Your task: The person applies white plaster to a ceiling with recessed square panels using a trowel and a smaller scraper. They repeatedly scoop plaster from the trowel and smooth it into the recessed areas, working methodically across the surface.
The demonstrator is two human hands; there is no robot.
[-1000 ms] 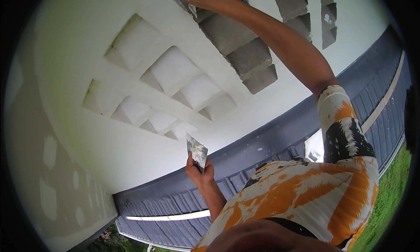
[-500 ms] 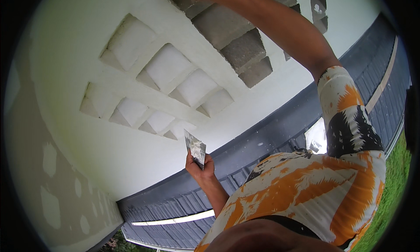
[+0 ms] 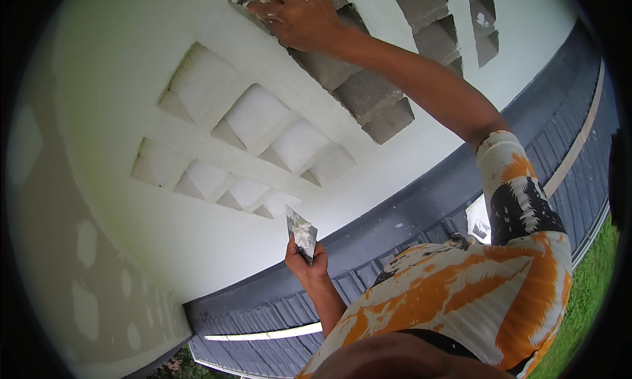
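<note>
My left hand [image 3: 309, 264] grips a flat metal blade [image 3: 301, 231] with white paste on it, low in the middle of the view. My right hand [image 3: 299, 17] is raised against the upper edge of a column of rough grey square recesses [image 3: 368, 96] in the white wall [image 3: 158, 234]. Its fingers are bent around a white-smeared tool [image 3: 250, 2], largely hidden by the hand, that looks like a small scraper. Left of that column, smooth white recesses [image 3: 253, 115] are set in rows.
A patched greige surface [image 3: 59, 247] runs down the left. A dark grey ribbed roof [image 3: 257, 316] with a pale strip curves along the lower and right side. Green grass [image 3: 589, 300] shows beyond it. My patterned shirt fills the lower right.
My right hand has come lower into view at the recess column's edge. The left hand with its blade sits slightly lower and further right in the picture.
</note>
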